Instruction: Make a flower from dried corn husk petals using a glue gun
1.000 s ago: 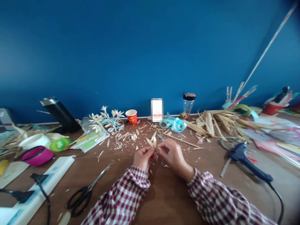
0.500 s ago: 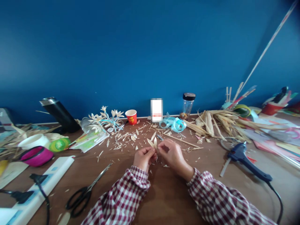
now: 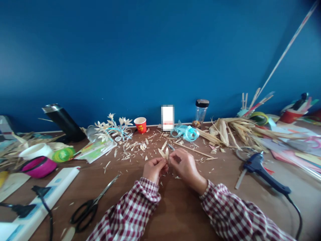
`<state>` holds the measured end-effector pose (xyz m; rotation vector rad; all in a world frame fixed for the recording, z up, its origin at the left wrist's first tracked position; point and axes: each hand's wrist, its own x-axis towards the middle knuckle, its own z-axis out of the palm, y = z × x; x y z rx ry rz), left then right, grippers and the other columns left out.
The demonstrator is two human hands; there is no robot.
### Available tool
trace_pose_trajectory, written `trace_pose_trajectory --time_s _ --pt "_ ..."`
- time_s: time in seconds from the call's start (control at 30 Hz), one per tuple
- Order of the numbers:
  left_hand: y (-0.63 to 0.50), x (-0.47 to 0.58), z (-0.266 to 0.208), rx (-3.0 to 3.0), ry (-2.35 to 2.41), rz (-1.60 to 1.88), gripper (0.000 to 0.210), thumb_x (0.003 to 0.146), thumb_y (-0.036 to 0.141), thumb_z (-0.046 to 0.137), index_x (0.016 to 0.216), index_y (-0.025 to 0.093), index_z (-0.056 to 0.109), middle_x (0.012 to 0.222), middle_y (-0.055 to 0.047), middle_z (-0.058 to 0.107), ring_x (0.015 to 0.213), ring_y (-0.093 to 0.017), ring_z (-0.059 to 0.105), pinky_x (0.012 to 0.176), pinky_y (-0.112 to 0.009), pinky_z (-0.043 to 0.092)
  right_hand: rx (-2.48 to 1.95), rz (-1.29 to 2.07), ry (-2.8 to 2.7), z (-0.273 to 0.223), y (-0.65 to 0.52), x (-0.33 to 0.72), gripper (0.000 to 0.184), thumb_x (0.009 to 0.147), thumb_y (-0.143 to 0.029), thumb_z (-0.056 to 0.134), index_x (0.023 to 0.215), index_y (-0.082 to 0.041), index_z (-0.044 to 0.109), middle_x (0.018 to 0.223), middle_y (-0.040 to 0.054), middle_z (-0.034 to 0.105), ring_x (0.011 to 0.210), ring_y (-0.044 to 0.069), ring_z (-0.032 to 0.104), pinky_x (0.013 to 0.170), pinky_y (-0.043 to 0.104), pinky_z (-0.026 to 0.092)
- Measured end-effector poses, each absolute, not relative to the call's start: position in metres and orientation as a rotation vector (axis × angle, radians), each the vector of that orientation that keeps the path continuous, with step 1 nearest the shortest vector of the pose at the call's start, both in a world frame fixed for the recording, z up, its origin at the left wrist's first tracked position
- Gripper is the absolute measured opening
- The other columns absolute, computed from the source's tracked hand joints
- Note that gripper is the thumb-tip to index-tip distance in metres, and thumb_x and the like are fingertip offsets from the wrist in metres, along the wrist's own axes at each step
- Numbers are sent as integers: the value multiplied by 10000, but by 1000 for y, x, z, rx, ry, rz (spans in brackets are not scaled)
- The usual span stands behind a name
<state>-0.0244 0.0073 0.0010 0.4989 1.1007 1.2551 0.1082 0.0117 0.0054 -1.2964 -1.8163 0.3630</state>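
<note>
Pale, pointed petal pieces (image 3: 163, 154), which look like cut corn husk, stand up from the fingertips of my left hand (image 3: 153, 167). That hand is closed in a pinch around their lower ends. Close on the right, my right hand (image 3: 184, 164) has thumb and fingers pressed together beside the petals. Whatever its fingertips hold, if anything, is too small to make out. Small husk scraps (image 3: 135, 146) lie scattered behind both hands. Black-handled scissors (image 3: 94, 202) rest to the left, blades pointing away from me.
A blue glue gun (image 3: 267, 174) lies at right, its cord running forward. Dried husks (image 3: 225, 132), blue ribbon (image 3: 187, 132), a lidded jar (image 3: 200, 113) and a red paper cup (image 3: 140, 125) line the back. At left are husk flowers (image 3: 115, 125) and a power strip (image 3: 54, 192).
Both hands stay in nearly the same place. The petals in my left hand have dipped very slightly.
</note>
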Motion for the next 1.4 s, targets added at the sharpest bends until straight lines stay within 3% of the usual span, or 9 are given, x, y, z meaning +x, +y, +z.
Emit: trace_pose_trajectory --time_s 0.67,1.1,1.4 --pt "8 -24 7 361 1066 1236 80 696 34 683 631 69 650 502 -26 621 417 -62 564 423 -135 495 -1357 196 -1944 10 6 104 112 764 -146 549 674 -197 590 677 8 581 604 124 495 537 209 318" --pt "8 -24 8 318 1064 1250 89 694 49 685 613 74 660 508 -30 629 414 -58 554 415 -131 463 -1402 306 -1898 11 4 97 95 727 -147 560 653 -194 596 663 1 604 575 116 510 531 206 315" --pt "10 -23 5 304 998 1325 138 545 88 780 554 95 642 443 22 576 405 -43 495 401 -138 392 -1447 366 -1832 10 1 91 125 743 -164 562 643 -195 629 617 -1 619 550 123 521 526 215 325"
